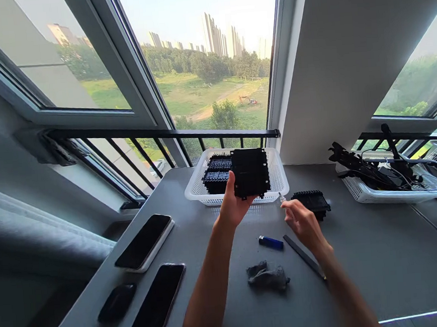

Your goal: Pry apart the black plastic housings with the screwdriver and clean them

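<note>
My left hand (233, 202) grips a flat black plastic panel (250, 173) by its lower left edge, thumb on the front face. It holds the panel upright in front of a white perforated basket (198, 193). In the basket sit black plastic parts (216, 174) in stacks, partly hidden by the panel. To the right, my right hand (301, 220) is closed on a small, thin, pale tool with a dark tip (282, 197); its exact kind is too small to make out. The tip points up, just apart from the panel's lower right corner. Behind this hand lies another black plastic part (312, 204).
On the grey table lie a blue lighter (271, 243), a dark flat strip (304, 257) and a crumpled grey cloth (268, 276). Two phones (144, 242) and a black mouse-like object (117, 302) are at left. A white basket of cables (387, 195) stands at right.
</note>
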